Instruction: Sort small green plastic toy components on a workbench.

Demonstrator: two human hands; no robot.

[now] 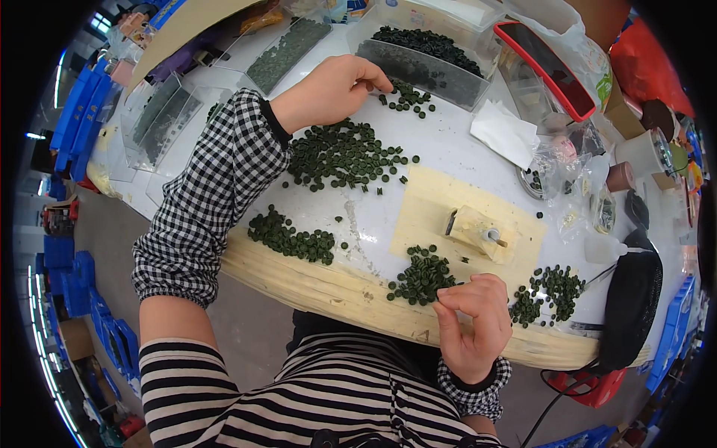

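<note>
My left hand [326, 92] reaches across the table with its fingers bent and closed. Its fingertips touch the edge of a small pile of dark green round pieces [407, 95], in front of a clear bin. Anything between those fingers is hidden. Near the table's front edge, my right hand [476, 326] has thumb and forefinger pinched together beside another pile of green pieces [423, 278]; what they hold is too small to make out. Just beyond this hand stands a small cream-coloured block fixture [478, 228] with a metal pin, on a yellowish sheet [418, 196].
A large pile of green pieces [340, 153] lies mid-table, with smaller piles at front left [295, 240] and right [553, 293]. A clear bin [426, 71] holds more. A red-framed phone [545, 69], white tissue [504, 132] and black pouch [631, 306] occupy the right side.
</note>
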